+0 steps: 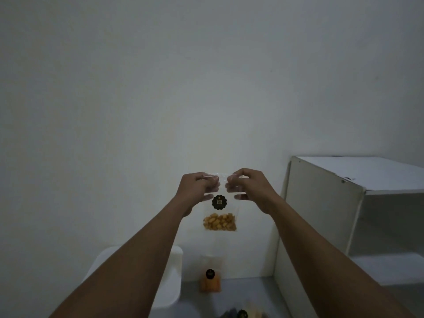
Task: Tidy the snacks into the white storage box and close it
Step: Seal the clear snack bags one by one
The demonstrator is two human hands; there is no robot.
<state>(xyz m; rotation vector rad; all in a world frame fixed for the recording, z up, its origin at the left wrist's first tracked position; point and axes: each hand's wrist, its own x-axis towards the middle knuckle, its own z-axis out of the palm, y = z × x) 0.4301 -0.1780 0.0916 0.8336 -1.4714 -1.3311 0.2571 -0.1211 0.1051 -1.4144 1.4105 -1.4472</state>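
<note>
I hold a clear snack bag (219,214) up in front of the wall, with yellow-brown pieces at its bottom and a round black label in its middle. My left hand (197,189) pinches the bag's top left edge and my right hand (250,188) pinches its top right edge. The white storage box (169,283) stands below on the floor at the left, largely hidden behind my left forearm. A second clear bag (210,280) with orange contents and a black label leans against the wall beside the box. Another dark-labelled snack bag (243,314) shows at the bottom edge.
A white open shelf unit (325,214) stands at the right against the plain white wall (160,88). Grey floor (247,292) runs between the box and the shelf unit.
</note>
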